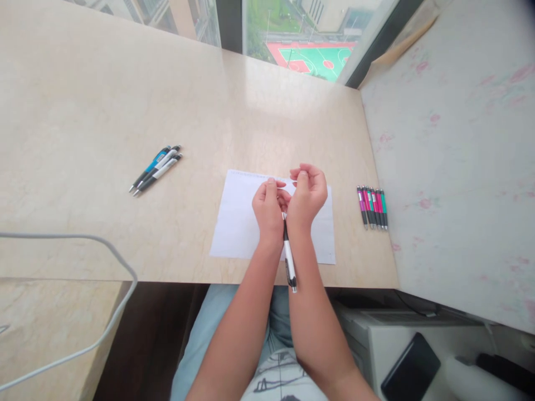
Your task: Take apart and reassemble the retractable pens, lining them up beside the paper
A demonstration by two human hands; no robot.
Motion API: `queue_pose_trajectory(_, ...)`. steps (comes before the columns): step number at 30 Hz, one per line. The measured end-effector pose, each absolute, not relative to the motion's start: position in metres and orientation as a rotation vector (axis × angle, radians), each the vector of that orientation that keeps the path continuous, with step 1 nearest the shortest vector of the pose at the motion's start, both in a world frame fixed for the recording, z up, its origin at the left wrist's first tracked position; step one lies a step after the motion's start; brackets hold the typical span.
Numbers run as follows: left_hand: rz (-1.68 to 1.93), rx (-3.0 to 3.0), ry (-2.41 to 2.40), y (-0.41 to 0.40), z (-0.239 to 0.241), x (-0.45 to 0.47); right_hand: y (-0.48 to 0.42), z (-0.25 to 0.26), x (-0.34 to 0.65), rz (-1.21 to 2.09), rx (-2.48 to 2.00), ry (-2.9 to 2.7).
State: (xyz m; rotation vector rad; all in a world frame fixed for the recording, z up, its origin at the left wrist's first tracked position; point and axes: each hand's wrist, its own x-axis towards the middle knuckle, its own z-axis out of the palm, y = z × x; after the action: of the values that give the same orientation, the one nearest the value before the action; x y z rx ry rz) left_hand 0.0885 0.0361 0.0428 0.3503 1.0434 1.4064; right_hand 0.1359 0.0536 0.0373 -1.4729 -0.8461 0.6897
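Observation:
A white-and-black click pen (pixel 289 253) is between my two wrists, its metal tip by the heels of my hands and its button end over the table's front edge. My left hand (pixel 268 209) touches or nearly touches it with the wrist; the fingers are half curled and apart, with nothing visible in them. My right hand (pixel 308 195) is close on the other side, palm turned inward, fingers loosely bent and nothing seen inside. Both hands are above a white sheet of paper (pixel 236 223), which they partly cover.
Several blue, white and black pens (pixel 155 170) lie in a bunch at the left. At the right, a row of several pink, purple and green pens (pixel 372 208) lies near the flowered wall panel (pixel 451 167). A white cable (pixel 121 262) crosses the left corner; a dark phone (pixel 411 367) is lower right.

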Motion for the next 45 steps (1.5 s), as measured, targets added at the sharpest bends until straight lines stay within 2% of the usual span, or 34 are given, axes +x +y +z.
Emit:
queue_pose_trajectory(5, 1.353, 0.227, 1.041, 0.036, 0.036, 0.087, 0.056, 0.027, 0.134, 0.572, -1.523, -0.790)
queue_pose_trajectory(12, 1.367, -0.108, 0.854, 0.047, 0.038, 0.084, 0.023, 0.016, 0.143, 0.761, -1.518, -0.740)
queue_pose_trajectory(20, 1.585, -0.069, 0.954, 0.044, 0.037, 0.081, -0.037, 0.032, 0.150, 0.868, -1.226, -1.064)
queue_pose_trajectory(23, 1.595, 0.165, 1.022, 0.033, 0.035, 0.084, -0.032, 0.042, 0.156, 0.909, -1.122, -0.897)
queue_pose_trajectory(28, 1.537, 0.990, 1.294, 0.002, 0.023, 0.064, -0.012, 0.055, 0.192, 1.104, -0.805, -0.485)
queue_pose_trajectory(32, 1.068, 1.939, 1.363, -0.018, 0.011, 0.047, -0.007, 0.059, 0.218, 1.219, -0.645, -0.375)
queue_pose_trajectory(34, 0.836, 2.217, 1.372, -0.022, 0.008, 0.046, -0.006, 0.059, 0.224, 1.245, -0.619, -0.381)
queue_pose_trajectory(39, 0.583, 2.382, 1.428, -0.023, 0.006, 0.058, -0.004, 0.059, 0.225, 1.288, -0.551, -0.433)
queue_pose_trajectory(45, 0.551, 2.362, 1.512, -0.028, 0.005, 0.069, 0.001, 0.061, 0.223, 1.239, -0.530, -0.404)
